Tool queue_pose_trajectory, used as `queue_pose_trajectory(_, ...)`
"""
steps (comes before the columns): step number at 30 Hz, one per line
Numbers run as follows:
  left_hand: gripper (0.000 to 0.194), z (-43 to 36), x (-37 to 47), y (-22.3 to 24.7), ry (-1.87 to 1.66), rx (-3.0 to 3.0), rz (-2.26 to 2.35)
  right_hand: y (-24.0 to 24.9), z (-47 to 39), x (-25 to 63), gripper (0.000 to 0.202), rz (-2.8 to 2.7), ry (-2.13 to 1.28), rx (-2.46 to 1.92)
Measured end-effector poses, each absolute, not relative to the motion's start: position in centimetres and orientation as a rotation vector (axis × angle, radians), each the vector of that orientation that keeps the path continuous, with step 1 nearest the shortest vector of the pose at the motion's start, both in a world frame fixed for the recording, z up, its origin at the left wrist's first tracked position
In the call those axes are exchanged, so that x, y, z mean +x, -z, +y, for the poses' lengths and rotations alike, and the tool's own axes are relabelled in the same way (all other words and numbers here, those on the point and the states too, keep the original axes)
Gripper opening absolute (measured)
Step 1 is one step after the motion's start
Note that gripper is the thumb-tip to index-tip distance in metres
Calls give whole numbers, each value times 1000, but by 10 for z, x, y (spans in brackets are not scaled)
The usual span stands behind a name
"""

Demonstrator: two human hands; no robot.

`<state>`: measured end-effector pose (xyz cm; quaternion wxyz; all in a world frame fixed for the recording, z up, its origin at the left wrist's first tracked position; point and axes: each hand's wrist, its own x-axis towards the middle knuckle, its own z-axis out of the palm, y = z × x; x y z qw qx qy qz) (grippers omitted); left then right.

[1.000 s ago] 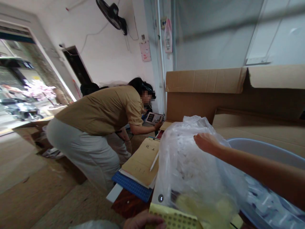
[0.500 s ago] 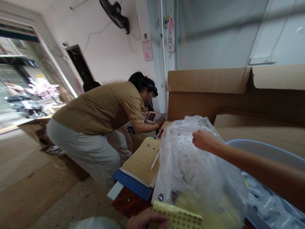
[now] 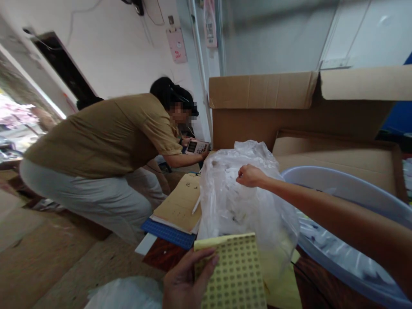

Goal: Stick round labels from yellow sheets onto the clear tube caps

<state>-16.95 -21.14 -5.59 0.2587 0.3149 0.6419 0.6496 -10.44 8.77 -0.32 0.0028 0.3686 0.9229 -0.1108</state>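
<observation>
My left hand (image 3: 189, 274) pinches the left edge of a yellow sheet (image 3: 233, 270) covered in rows of small dark dots, low in the middle of the view. Farther up, my right hand (image 3: 251, 176) is closed over a large clear plastic bag (image 3: 225, 206); what its fingers hold, if anything, is too small to make out. Pale items show through the bag. Under the bag's lower right part lies more yellow sheet (image 3: 281, 279). Left of the bag are a brown notebook (image 3: 177, 201) with a white pen (image 3: 196, 204) and a blue mat (image 3: 169, 231).
A light-blue tub (image 3: 322, 171) of plastic-wrapped items stands at the right, under my right forearm. Behind it rises an open cardboard box (image 3: 241, 124). A person (image 3: 106, 133) bends over at the left, holding a device (image 3: 197, 147). A white plastic bag (image 3: 125, 294) lies at the lower left.
The view has shifted, so the person and bag appear farther left. My left hand has come up into fuller view with the dotted sheet. My right hand remains over the bag.
</observation>
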Motion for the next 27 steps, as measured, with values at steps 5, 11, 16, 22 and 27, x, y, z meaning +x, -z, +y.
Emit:
queue_pose_trajectory(5, 12, -206, -163, 50, -1844, 1096, 1906, -4, 83, -95, 39, 3075, 423, 1008)
queue_pose_trajectory(11, 15, -198, -144, 39, -1971, 1135, 1943, -34, 30, -42, 29, 3311, 770, 676)
queue_pose_trajectory(16, 21, -188, -128, 34, -2030, 970, 1713, -24, -28, 26, 40, 3105, 1913, 481)
queue_pose_trajectory(22, 49, -174, -107, 33, -1905, 751, 1577, -2, -54, 66, 28, 2427, 2683, 902)
queue_pose_trajectory(27, 55, -165, -94, 30, -2026, 1310, 1790, 12, -56, 95, 20, 2642, 2492, 943)
